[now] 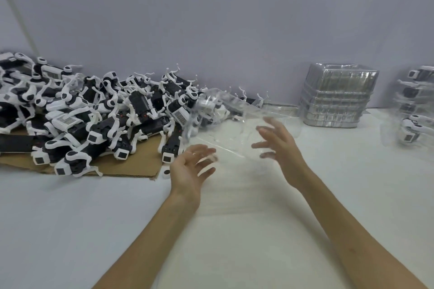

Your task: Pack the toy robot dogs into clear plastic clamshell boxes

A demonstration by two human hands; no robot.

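An open clear clamshell box (231, 122), blurred by motion, hangs above the worktop (234, 237) between the two hands. The left hand (190, 169) is under its near-left edge, palm up and fingers spread wide, the fingertips showing through the plastic. The right hand (280, 145) is at its right side, fingers splayed and straight against the plastic. Neither hand is curled round it.

The pile of toy robot dogs (94, 110) lies to the left on a cardboard sheet (131, 166). Its nearest dogs are just beside the left hand and behind the box's far edge. A small loose white part (166, 173) lies off the cardboard's right corner.

A stack of empty clamshell boxes (338, 98) stands against the wall (211, 30) at back right. Packed boxes (415, 105) are stacked at the right edge of the view. A broad stretch of white worktop runs between the cardboard edge and those stacks, and toward the person under both forearms.
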